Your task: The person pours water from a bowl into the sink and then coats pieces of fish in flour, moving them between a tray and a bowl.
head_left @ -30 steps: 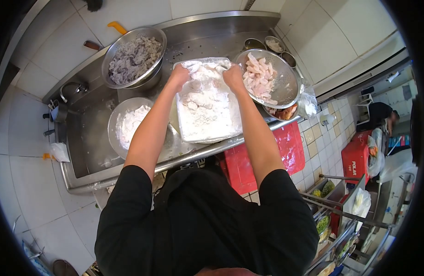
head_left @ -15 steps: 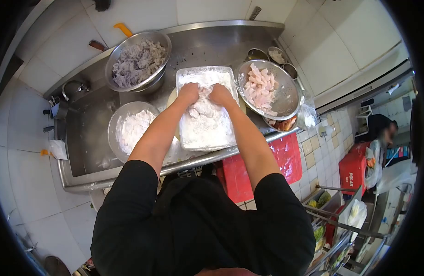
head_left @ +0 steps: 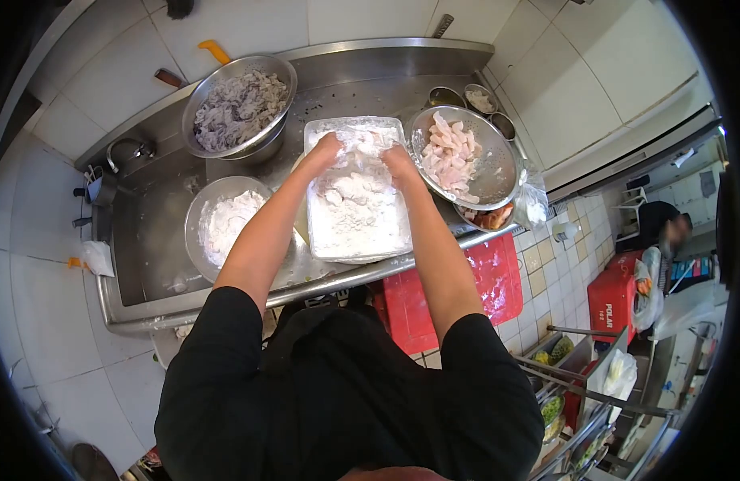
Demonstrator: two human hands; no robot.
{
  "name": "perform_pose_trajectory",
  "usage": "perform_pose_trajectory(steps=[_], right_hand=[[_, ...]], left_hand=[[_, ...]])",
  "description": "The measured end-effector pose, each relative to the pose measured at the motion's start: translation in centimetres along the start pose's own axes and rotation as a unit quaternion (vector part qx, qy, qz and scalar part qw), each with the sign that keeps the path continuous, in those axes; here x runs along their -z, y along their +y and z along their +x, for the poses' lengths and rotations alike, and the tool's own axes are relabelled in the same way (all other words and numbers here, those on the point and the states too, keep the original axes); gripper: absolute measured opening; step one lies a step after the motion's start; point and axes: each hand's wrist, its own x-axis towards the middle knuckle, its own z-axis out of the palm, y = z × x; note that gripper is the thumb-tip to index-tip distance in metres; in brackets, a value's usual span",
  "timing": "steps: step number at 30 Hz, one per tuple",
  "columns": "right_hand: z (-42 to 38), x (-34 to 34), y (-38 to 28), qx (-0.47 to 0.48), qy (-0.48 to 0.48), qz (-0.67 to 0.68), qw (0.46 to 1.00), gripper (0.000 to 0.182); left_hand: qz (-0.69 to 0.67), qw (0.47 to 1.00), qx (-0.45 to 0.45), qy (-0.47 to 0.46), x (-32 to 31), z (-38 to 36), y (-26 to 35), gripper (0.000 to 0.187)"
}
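A white rectangular tub of flour stands in front of me on the steel counter. Floury, lumpy chicken pieces lie in the middle of it. My left hand is in the far left part of the tub, its fingers coated white and lost against the flour. Across from it, my right hand is at the far right inner side, fingers likewise hidden by flour. Whether either hand grips a piece cannot be made out.
A tilted steel colander holds raw chicken strips on the right. At left are a bowl of floured pieces and a large steel bowl of greyish clumps. A red lid lies below the counter edge. Another person is far right.
My hands have moved apart, the left one slightly up and the right one to the right. The lumpy pieces between them are now more exposed.
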Motion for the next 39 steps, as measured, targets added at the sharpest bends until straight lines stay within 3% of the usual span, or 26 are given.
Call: perform_pose_trajectory(steps=[1, 2, 5, 7, 10, 12, 15, 18, 21, 24, 28, 30, 32, 33, 36, 39], right_hand=[[3.2, 0.3, 3.6, 0.000, -0.005, 0.016, 1.000, 0.046], [4.9, 0.4, 5.5, 0.000, -0.011, 0.030, 0.999, 0.046], [4.6, 0.5, 4.5, -0.014, 0.040, 0.010, 0.999, 0.051], [1.9, 0.2, 1.1, -0.037, 0.034, -0.026, 0.998, 0.044], [0.5, -0.4, -1.6, -0.051, 0.051, -0.113, 0.991, 0.046], [-0.5, -0.9, -2.9, -0.009, 0.046, -0.170, 0.984, 0.045], [2.2, 0.0, -1.4, -0.005, 0.045, -0.234, 0.971, 0.041], [1.7, 0.1, -1.5, -0.018, 0.134, -0.037, 0.990, 0.030], [3.3, 0.6, 0.4, 0.019, 0.196, -0.022, 0.980, 0.026], [3.2, 1.2, 0.6, 0.019, 0.214, -0.072, 0.974, 0.025], [3.4, 0.7, 0.9, 0.120, 0.178, -0.221, 0.951, 0.026], [4.2, 0.0, 1.4, 0.209, 0.146, -0.330, 0.909, 0.027], [5.8, -1.4, 2.9, 0.281, 0.056, -0.330, 0.899, 0.030], [6.6, -2.2, 3.7, 0.316, 0.013, -0.329, 0.890, 0.031], [7.2, -3.7, 5.6, 0.395, -0.093, -0.578, 0.708, 0.034], [6.1, -5.2, 3.7, 0.249, -0.118, -0.620, 0.735, 0.037]], left_hand=[[0.226, 0.968, -0.100, -0.030, 1.1, -1.8, 2.7, 0.026], [0.438, 0.876, -0.192, -0.057, 1.8, -2.9, 4.0, 0.022], [0.265, 0.925, -0.261, 0.086, 1.8, -2.5, -1.0, 0.027], [-0.037, 0.987, -0.137, 0.074, 1.9, -3.2, -0.2, 0.033], [-0.059, 0.993, -0.037, 0.091, 3.0, -3.2, 1.8, 0.035], [0.022, 0.984, 0.136, 0.111, 3.8, -3.1, 6.1, 0.031], [0.179, 0.971, 0.062, 0.143, 4.5, -5.1, 9.6, 0.027], [0.275, 0.932, -0.162, 0.171, 3.3, -6.2, 9.2, 0.026], [0.308, 0.949, -0.060, 0.022, 0.7, -5.7, 5.6, 0.025], [0.306, 0.951, -0.034, 0.002, 2.3, -3.3, 5.7, 0.024], [0.133, 0.974, 0.050, 0.179, 5.5, -3.3, 7.4, 0.027], [-0.080, 0.980, 0.082, 0.165, 6.2, -4.0, 7.2, 0.026], [-0.316, 0.940, 0.069, 0.112, 6.5, -5.1, 6.6, 0.025], [-0.326, 0.936, 0.060, 0.119, 6.5, -5.9, 6.5, 0.025], [-0.359, 0.923, 0.031, 0.134, 6.0, -9.1, 6.6, 0.024], [-0.375, 0.914, 0.001, 0.153, 5.9, -12.6, 5.7, 0.023]])
